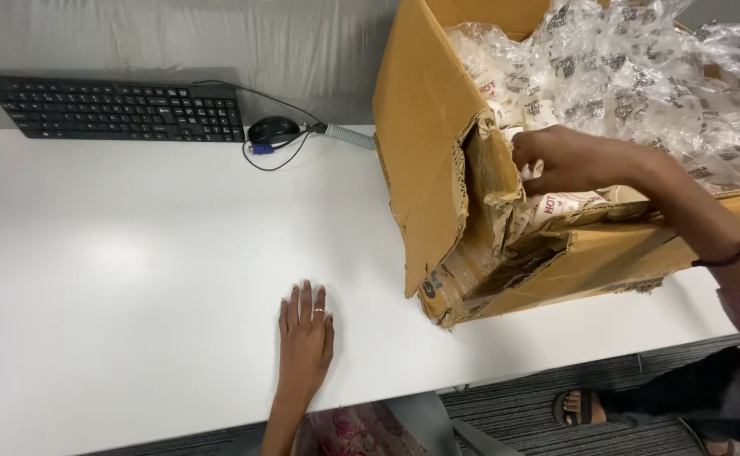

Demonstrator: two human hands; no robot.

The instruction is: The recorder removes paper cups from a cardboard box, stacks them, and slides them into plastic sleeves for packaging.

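Note:
My left hand (306, 331) lies flat on the white table (133, 279), palm down, fingers together, holding nothing. My right hand (566, 160) reaches into a torn brown cardboard box (425, 127) lying on its side. Its fingers are closed around white paper cups with red print (568, 203) packed in clear plastic wrap (640, 76). The fingertips are partly hidden behind the torn box flap.
A black keyboard (116, 108) and a black mouse (273, 128) with its cable sit at the table's far edge by a grey wall. A sandalled foot (585, 408) shows on the grey floor beyond the table's near edge.

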